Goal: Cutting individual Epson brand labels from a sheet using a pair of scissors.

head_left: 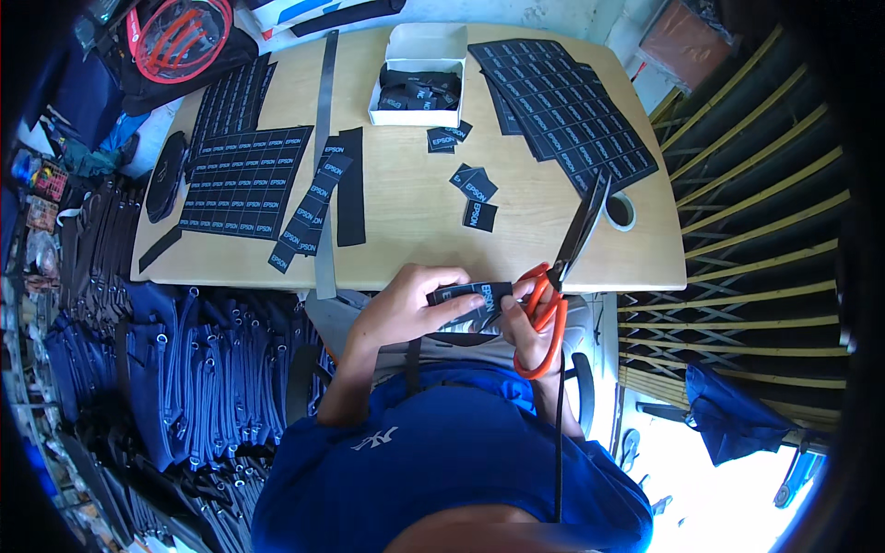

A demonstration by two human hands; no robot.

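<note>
My left hand (406, 300) pinches a short black strip of printed labels (472, 302) just below the near edge of the wooden table (415, 198). My right hand (527, 318) grips orange-handled scissors (564, 263), whose long blades point up and to the right over the table edge. The strip's right end lies against my right hand by the scissor handles. Both hands sit above my lap and blue shirt.
On the table lie sheets of black labels (241, 180) at left and a stack (567, 111) at right, loose cut labels (475, 189), a white box of labels (419, 74), a metal ruler (324, 120) and a tape roll (620, 210). Blue bags (184, 369) pile at left.
</note>
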